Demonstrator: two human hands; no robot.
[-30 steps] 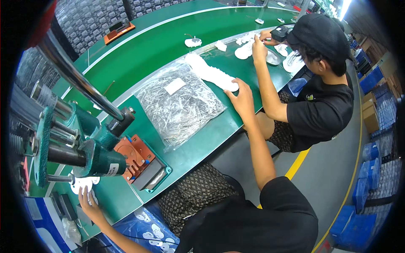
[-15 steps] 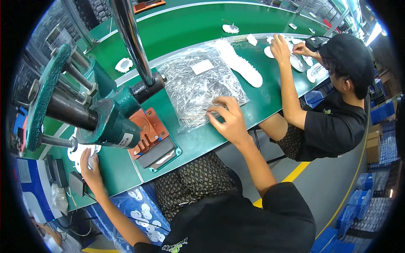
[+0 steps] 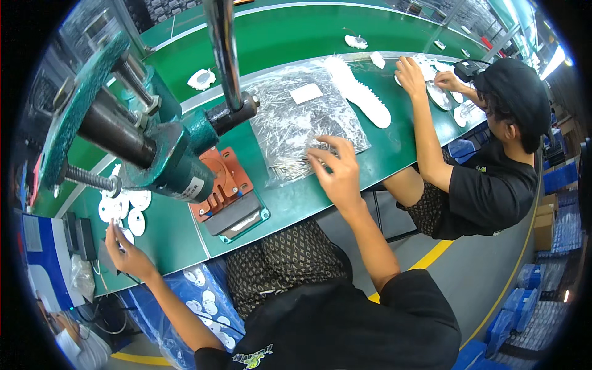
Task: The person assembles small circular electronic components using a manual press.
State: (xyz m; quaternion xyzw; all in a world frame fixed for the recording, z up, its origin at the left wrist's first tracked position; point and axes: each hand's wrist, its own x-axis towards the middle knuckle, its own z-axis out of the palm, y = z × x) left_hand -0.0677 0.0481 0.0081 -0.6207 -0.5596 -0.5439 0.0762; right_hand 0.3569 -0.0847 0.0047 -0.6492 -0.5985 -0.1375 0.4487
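At the table's left end, my left hand (image 3: 128,256) is bent into a pinch beside several white oval plates (image 3: 136,222). Whatever may sit between its fingertips is too small to make out. My right hand (image 3: 340,179) is over the near end of a clear plastic bag (image 3: 271,126) full of thin metal pins (image 3: 290,165). Its thumb and fingers curl together at the pins, and any pin in them cannot be told apart.
Between my hands stands a green press (image 3: 172,160) with a steel lever and a red-brown fixture (image 3: 222,182) beneath. A white shoe sole (image 3: 357,92) lies beyond the bag. At the right, a co-worker (image 3: 493,154) handles white parts. A blue-lined bin (image 3: 203,302) holds more plates.
My left hand has drawn away from the white plates, toward the near left edge, baring more of them. My right hand stays at the pins. The whole view has shifted slightly.
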